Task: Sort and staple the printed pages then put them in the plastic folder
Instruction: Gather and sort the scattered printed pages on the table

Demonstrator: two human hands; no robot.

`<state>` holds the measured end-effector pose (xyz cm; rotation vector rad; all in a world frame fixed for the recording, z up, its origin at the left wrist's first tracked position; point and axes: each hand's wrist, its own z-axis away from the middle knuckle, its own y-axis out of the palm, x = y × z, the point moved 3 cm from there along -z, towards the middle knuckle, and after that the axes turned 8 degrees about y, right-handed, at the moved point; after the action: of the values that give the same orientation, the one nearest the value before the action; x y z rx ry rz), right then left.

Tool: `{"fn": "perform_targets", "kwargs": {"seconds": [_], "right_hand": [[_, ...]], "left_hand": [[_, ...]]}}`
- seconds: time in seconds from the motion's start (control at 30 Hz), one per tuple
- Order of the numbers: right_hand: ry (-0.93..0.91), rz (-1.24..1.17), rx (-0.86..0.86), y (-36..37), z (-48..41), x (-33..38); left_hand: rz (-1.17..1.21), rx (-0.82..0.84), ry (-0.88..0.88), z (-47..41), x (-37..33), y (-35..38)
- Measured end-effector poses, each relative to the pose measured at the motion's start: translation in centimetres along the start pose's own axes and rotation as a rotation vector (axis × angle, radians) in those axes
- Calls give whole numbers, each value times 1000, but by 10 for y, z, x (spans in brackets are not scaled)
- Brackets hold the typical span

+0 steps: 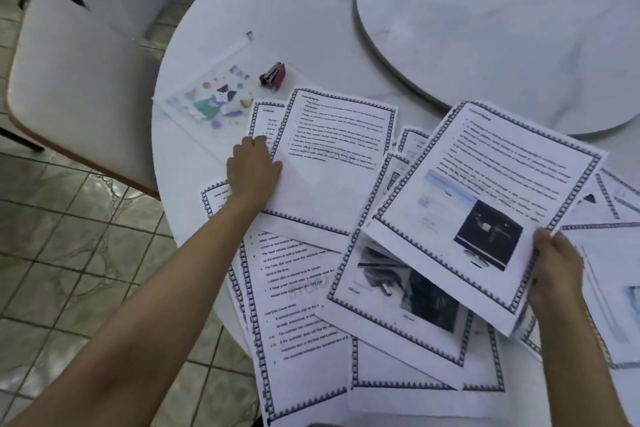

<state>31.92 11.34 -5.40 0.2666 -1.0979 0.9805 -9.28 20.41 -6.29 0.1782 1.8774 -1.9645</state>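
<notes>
item: right hand (557, 270). it is gripping the held sheet (485, 204) at its near right corner, fingers curled round the edge. a second sheet may be lying behind it; this cannot be told.

item: held sheet. it is hanging above the loose pages (304, 315), with its long axis running away from the grip, forward and to the left. it is showing a notched dark border, text above and a dark picture close to the grip.

item: left hand (254, 166). it is resting on the left edge of the text page (332, 149), fingers laid forward, seemingly flat rather than pinching.

item: text page. it is lying well ahead and left of the right grip, directly under the left hand, which is the nearer by far. its long axis is pointing away from the person, tipped slightly right. it is carrying the same border, text on the far half and blank paper on the near half.

judgement: sorting is looking early, so the text page is likely going to the left hand.

item: folder (211, 97). clear plastic with cartoon print, it is lying flat beyond the left hand.

item: stapler (273, 74). red, it is sitting just right of the folder, apart from both hands.
</notes>
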Motion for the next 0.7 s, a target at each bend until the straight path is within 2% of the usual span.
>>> {"fn": "perform_targets", "kwargs": {"seconds": [0.2,0.33,0.43,0.57,0.7], "right_hand": [[8,-9,30,9,-2,-2],[-17,12,100,21,4,-3],[-44,18,121,30,10,-1],[-67,-12,185,41,19,8],[-98,-32,250,53,27,22]], "left_hand": [[160,-25,-81,0,7,6],[312,-100,-29,4,3,2],[449,-239,68,12,-11,-15],[487,-473,147,24,-25,-58],[588,-526,120,35,-20,-90]]}}
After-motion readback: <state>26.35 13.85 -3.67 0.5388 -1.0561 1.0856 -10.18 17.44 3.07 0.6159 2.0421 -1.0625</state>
